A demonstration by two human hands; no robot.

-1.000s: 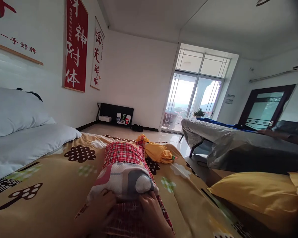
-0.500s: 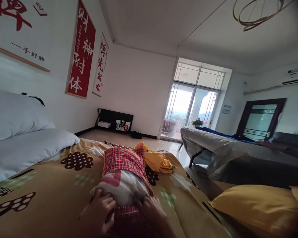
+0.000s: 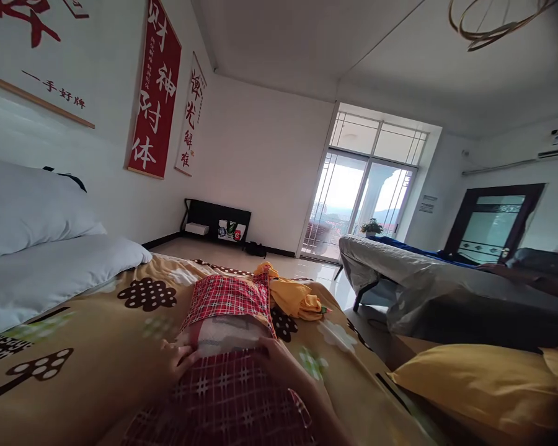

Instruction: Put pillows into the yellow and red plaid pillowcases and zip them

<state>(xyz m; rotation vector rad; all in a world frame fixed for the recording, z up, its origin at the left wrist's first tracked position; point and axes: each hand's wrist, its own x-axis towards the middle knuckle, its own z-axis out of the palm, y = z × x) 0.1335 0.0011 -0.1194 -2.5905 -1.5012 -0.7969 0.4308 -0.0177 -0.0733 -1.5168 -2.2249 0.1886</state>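
A red plaid cloth [image 3: 230, 296] lies on the patterned bedspread in front of me, with a grey and white fabric [image 3: 232, 333] showing in a band across its middle. The near part of the plaid cloth is darker in shadow and stretches towards me. On the left end of this near part's upper edge, my left hand [image 3: 180, 360] is closed with curled fingers. My right hand [image 3: 279, 362] is closed at the right end of that edge, its fingertips partly hidden. Just beyond, a bunched yellow cloth [image 3: 297, 299] touches the plaid cloth's right side.
White pillows [image 3: 65, 269] are stacked at the left of the bedspread [image 3: 97, 365]. A yellow pillow [image 3: 474, 387] lies at lower right. Beyond stands a plastic-covered table [image 3: 413, 272], with a person's arm [image 3: 525, 275] at its right. A low black shelf [image 3: 216, 217] is against the far wall.
The near plaid part now reaches further up over the grey and white fabric, whose visible band is narrower. My hands have moved slightly away from me and the left one slightly left.
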